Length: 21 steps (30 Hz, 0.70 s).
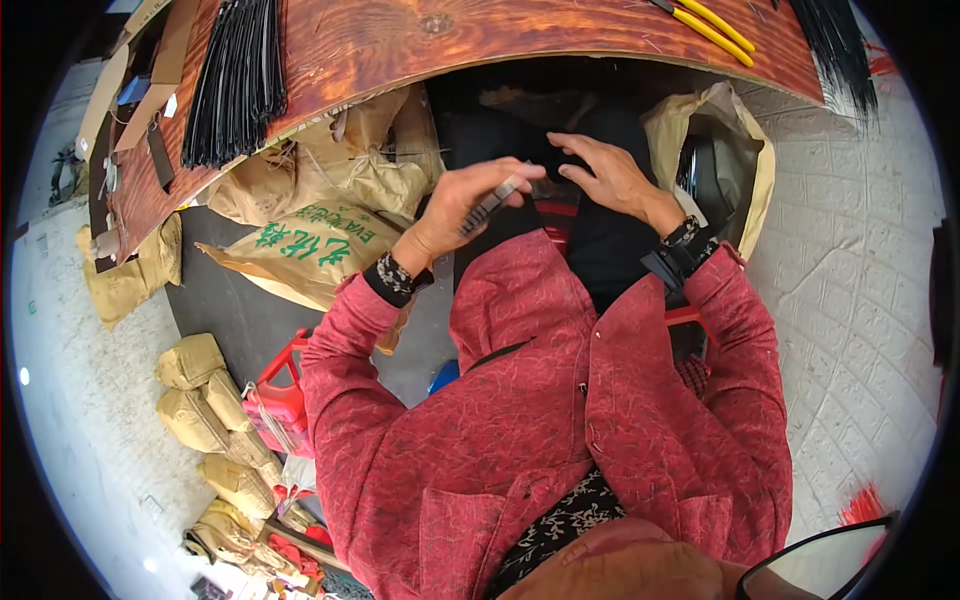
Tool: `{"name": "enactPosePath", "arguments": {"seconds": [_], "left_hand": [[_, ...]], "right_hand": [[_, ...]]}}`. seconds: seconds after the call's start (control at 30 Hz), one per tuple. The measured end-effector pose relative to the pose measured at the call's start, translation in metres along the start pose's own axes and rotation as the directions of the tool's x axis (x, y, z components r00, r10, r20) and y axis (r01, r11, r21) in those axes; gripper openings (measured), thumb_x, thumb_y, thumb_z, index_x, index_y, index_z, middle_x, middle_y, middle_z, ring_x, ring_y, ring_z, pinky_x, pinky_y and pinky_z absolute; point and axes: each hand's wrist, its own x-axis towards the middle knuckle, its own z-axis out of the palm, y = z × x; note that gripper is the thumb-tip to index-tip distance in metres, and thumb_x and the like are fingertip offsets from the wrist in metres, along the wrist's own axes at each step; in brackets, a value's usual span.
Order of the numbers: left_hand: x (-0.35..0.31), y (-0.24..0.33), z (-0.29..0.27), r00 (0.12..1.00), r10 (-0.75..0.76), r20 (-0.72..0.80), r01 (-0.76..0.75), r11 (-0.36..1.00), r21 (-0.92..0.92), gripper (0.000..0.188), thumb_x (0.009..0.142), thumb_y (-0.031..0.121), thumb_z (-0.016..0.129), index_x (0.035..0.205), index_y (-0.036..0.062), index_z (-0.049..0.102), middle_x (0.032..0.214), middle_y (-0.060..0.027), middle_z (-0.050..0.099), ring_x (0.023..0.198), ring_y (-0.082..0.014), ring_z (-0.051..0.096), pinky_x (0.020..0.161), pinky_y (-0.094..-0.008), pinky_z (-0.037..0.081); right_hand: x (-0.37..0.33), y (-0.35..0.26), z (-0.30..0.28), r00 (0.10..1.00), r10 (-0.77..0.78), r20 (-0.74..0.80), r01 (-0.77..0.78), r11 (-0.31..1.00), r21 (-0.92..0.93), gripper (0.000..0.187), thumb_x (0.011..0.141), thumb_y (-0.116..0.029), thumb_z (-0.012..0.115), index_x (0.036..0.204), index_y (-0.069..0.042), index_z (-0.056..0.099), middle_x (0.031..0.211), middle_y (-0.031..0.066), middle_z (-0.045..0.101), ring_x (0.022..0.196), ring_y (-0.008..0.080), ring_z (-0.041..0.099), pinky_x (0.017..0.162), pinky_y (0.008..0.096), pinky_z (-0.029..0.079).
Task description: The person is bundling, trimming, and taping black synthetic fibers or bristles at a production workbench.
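Over my lap, my left hand (pixel 470 200) is closed round a small grey object (pixel 487 210) with dark ridges. Its kind is too blurred to make out. To the right, my right hand (pixel 615 180) holds nothing, its fingers stretched out and apart, pointing toward the left hand. Between the two hands is a gap above my dark trousers (pixel 610 250). Both hands stay below the near edge of the wood-grained table (pixel 480 32).
On the table lie a bundle of black strands (pixel 235 90) at left, yellow-handled pliers (pixel 712 30) and another black bundle (pixel 835 50) at right. Paper sacks (pixel 310 240) stand left of my legs; an open paper bag (pixel 755 165) stands right. More sacks (pixel 205 395) line the left floor.
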Motion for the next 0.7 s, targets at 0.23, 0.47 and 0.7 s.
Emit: {"name": "enactPosePath", "arguments": {"seconds": [0.23,0.47,0.7], "left_hand": [[0.000,0.096,0.056,0.973,-0.173,-0.155,0.092,0.900,-0.426,0.037,0.103,0.030,0.055,0.122,-0.0013,0.060,0.119,-0.0189,0.068,0.110,-0.0279,0.065,0.098,-0.0404,0.051],[0.026,0.160,0.083,0.884,-0.425,-0.196,0.225,0.753,-0.619,0.044,0.103,0.032,0.056,0.129,-0.0026,0.054,0.113,-0.0192,0.069,0.103,-0.0271,0.068,0.090,-0.0371,0.056],[0.031,0.181,0.110,0.902,-0.403,-0.152,0.246,0.772,-0.587,0.048,0.100,0.031,0.060,0.134,-0.0012,0.049,0.106,-0.0168,0.069,0.098,-0.0282,0.070,0.086,-0.0386,0.059]], "right_hand": [[-0.071,-0.092,-0.026,0.963,-0.269,-0.026,0.263,0.913,0.311,0.047,0.089,-0.015,0.065,0.133,0.000,0.055,0.124,0.0131,0.065,0.113,0.0280,0.064,0.098,0.0371,0.050],[-0.119,-0.111,-0.022,0.961,-0.105,0.255,-0.151,0.573,0.806,0.034,0.097,-0.027,0.062,0.117,0.000,0.060,0.091,0.0034,0.065,0.083,0.0151,0.063,0.080,0.0297,0.052],[-0.174,-0.113,-0.031,0.936,-0.121,0.330,-0.274,0.338,0.900,0.037,0.102,-0.037,0.057,0.108,0.000,0.061,0.073,-0.0033,0.050,0.063,0.0066,0.049,0.064,0.0247,0.047]]}}
